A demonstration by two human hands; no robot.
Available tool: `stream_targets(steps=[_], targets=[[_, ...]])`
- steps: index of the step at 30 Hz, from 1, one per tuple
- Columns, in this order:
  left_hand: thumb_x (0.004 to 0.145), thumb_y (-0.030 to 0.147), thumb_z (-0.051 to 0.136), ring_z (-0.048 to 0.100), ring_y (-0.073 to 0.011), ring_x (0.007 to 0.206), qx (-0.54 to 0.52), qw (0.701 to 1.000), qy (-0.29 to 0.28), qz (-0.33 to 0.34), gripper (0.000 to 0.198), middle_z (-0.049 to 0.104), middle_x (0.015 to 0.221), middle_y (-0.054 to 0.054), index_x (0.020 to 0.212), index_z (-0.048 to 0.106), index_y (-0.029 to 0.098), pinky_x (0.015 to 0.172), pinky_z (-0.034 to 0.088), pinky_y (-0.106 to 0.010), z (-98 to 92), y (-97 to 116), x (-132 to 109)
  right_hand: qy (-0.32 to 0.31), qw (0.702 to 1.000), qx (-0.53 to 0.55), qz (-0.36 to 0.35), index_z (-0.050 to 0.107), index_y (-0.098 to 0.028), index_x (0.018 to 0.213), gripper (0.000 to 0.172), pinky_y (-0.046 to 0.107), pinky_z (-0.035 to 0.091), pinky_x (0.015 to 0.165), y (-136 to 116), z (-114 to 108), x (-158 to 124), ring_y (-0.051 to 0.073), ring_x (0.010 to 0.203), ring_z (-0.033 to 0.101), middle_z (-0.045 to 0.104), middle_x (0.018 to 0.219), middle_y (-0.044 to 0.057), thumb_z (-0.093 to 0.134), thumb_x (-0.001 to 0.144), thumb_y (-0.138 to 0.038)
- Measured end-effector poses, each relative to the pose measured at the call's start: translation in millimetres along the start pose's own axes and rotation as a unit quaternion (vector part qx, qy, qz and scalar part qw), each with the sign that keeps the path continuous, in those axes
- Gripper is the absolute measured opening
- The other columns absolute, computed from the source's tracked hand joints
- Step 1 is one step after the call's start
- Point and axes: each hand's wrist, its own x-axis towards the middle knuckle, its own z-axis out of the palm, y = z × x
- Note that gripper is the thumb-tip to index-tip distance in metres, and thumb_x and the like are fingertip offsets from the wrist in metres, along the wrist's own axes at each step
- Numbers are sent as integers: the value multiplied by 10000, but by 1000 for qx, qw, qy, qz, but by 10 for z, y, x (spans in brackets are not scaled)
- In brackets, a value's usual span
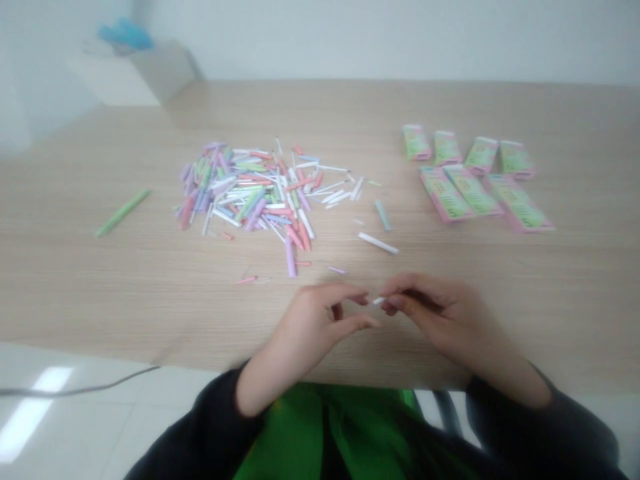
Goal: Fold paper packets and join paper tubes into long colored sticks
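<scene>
My right hand (433,307) pinches a small white piece (379,301) between thumb and fingers. Most of that piece is hidden by the fingers, and its kind is not clear. Facing it, my left hand (333,310) has thumb and forefinger apart, close to the piece's tip, with nothing visible between them. Beyond both hands lie a white tube (379,243), a pale green tube (383,215) and a thin purple bit (337,270). To the left spreads a pile of slim pen-like parts (255,190) in white, purple, green, red and blue.
Several pink and green packets (520,203) lie in two rows at the right. One green stick (123,213) rests at the far left. A white box (165,70) with a blue item (126,35) stands at the back left. A cable (85,388) runs below the table.
</scene>
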Motion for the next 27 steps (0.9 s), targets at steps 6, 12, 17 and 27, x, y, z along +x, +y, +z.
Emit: stream_targets(steps=[6,12,17,27], targets=[[914,226,733,666,-202,841,246,967,-26,65,566,723,1170,-100,1458,577,202,857,555,-377,-84,103,537,198,978,-3,64,742,-243,867,36,331,659,655,345,-291,-147,209,673,776,786,722,1,715,870,-267],[975,177,583,582,-325,1157,444,889,-59,93,339,639,1234,-166,1292,700,191,976,477,-449,280,73,1088,263,960,1,94,734,-230,861,103,381,667,723,692,-374,-177,227,738,791,807,793,31,670,912,-292],[1028,319,542,646,-316,1082,493,865,-79,40,271,696,1139,-164,1157,739,187,932,457,-430,573,40,1241,258,960,40,105,735,-218,896,112,371,660,742,842,-307,-199,220,762,794,808,804,36,675,899,-312],[1046,565,441,743,-375,1016,487,867,-2,-100,583,750,1047,-250,1240,608,41,793,517,-398,765,200,1348,295,951,42,84,740,-204,962,157,394,646,777,840,-270,-230,230,812,784,801,847,56,673,929,-342]])
